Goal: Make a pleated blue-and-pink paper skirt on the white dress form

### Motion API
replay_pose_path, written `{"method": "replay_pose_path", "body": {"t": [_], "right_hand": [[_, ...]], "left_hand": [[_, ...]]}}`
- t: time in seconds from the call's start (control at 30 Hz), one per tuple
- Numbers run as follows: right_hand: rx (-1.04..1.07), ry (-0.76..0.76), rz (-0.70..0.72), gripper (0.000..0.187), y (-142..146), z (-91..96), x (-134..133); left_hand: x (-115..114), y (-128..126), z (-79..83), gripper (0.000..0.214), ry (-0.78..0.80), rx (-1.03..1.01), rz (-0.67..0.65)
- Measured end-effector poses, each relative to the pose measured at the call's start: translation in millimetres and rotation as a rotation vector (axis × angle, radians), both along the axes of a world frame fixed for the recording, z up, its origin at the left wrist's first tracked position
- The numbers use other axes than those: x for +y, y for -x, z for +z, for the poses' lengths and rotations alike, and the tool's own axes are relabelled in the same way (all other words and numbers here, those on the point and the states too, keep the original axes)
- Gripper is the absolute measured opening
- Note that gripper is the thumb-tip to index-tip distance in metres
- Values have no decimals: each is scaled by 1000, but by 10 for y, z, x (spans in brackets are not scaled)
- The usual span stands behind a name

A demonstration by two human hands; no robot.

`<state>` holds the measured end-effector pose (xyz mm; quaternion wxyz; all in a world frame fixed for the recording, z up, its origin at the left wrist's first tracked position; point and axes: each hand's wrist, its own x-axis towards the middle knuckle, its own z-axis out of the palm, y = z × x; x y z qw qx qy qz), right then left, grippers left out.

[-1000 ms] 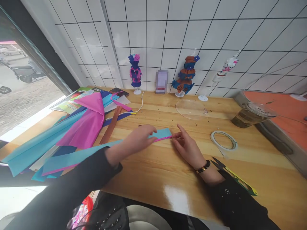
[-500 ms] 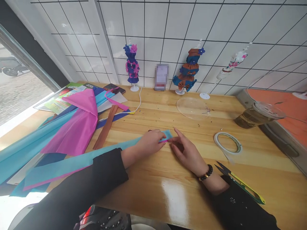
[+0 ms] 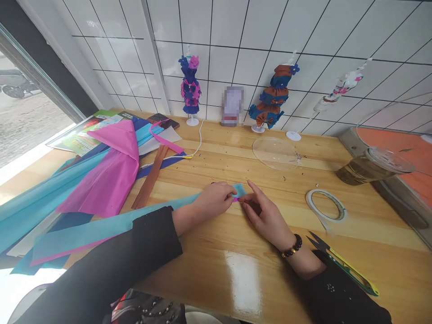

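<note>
A long light-blue strip (image 3: 148, 210) of thin sheet material, with a pink layer showing along its lower edge, runs from the left side to the middle of the table. My left hand (image 3: 216, 198) is closed on it near its right end, pinching with thumb and fingers. At the end's lower edge, where a bit of pink shows, my right hand (image 3: 266, 220) pinches with thumb and forefinger; another of its fingers points up. Beside my right forearm lie yellow-green thread snips (image 3: 347, 265). A roll of double-sided tape (image 3: 326, 205) rests to the right.
Pink sheet (image 3: 101, 180), blue sheets and a brown strip (image 3: 150, 177) heap at left. Dressed figures on stands (image 3: 191, 85) (image 3: 272, 96) line the tiled wall beside a phone (image 3: 232, 105). A clear disc (image 3: 276, 154) and lidded drink cup (image 3: 367, 166) sit at right.
The view has shifted slightly. At the strip's right end the pink layer shows a little more below the blue. Both hands stay at that end.
</note>
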<state>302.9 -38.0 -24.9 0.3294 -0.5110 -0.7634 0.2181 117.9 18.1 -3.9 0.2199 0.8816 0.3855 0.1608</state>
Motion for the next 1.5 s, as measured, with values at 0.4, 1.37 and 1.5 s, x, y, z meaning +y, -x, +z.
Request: {"method": "replay_pose_path", "body": {"t": [0.4,1.37,1.5], "right_hand": [[12,19,-14,61,12,10,5],[23,15,-19,60,-7,-8,31],[31,8,-28,60,-1,-1,31]], "left_hand": [[-30,-18,8,19,-5,26,19],[-69,-23,43,20,-67,130,-17],[-72,-1,58,19,-58,144,-41]]}}
